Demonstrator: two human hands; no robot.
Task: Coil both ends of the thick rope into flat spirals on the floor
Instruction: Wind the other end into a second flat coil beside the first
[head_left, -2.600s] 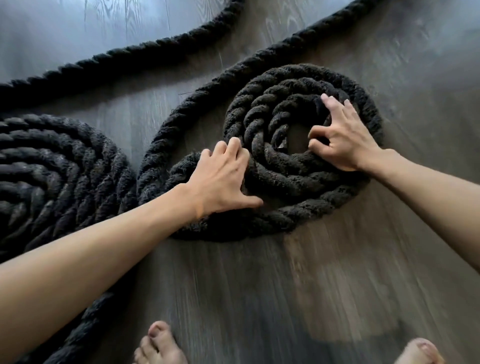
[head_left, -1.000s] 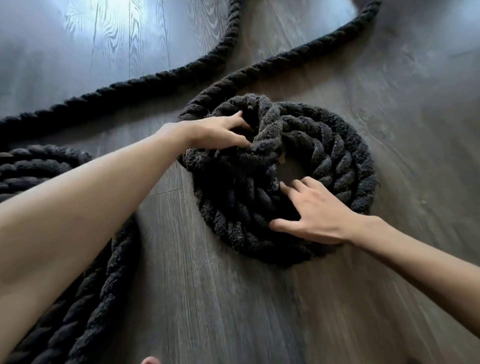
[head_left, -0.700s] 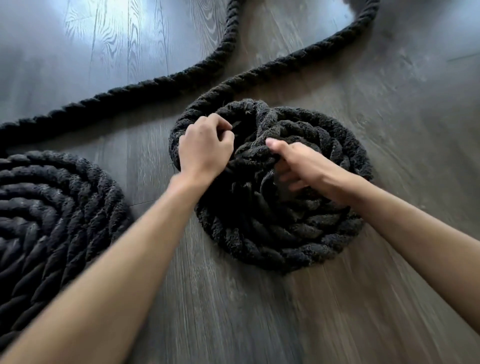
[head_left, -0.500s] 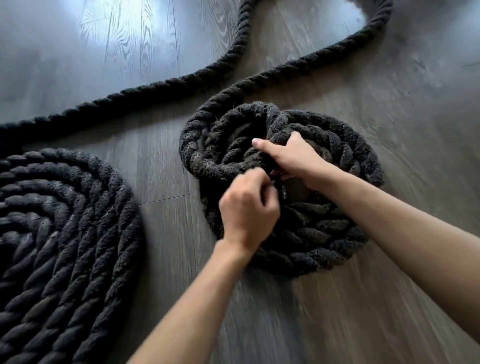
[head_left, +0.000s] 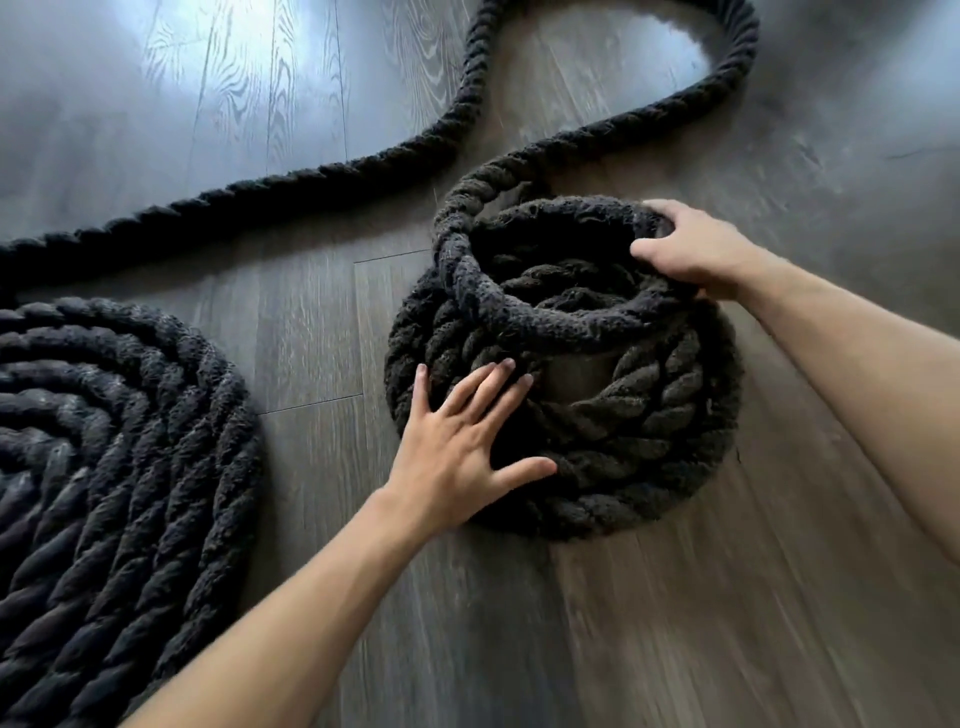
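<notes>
Here: thick rope (head_left: 332, 171) on the floor (head_left: 675, 623).
Left hand (head_left: 457, 441) spread flat on the loose coil (head_left: 649, 467) at eight o'clock; right hand (head_left: 696, 249) grips its raised turn at one o'clock — flat spiral (head_left: 104, 441) lies at nine.

We count one thick rope (head_left: 737, 52), dark and twisted. Of it we log two coils: the small coil (head_left: 649, 457), our landmark, and a large spiral (head_left: 104, 441) to its left. We log two loose runs (head_left: 322, 174), both beyond the small coil, and one raised loop (head_left: 545, 327) atop it. Hands, two: left hand (head_left: 457, 441) on its near-left turns, right hand (head_left: 696, 249) at its far-right rim. One plank floor (head_left: 675, 623).
</notes>
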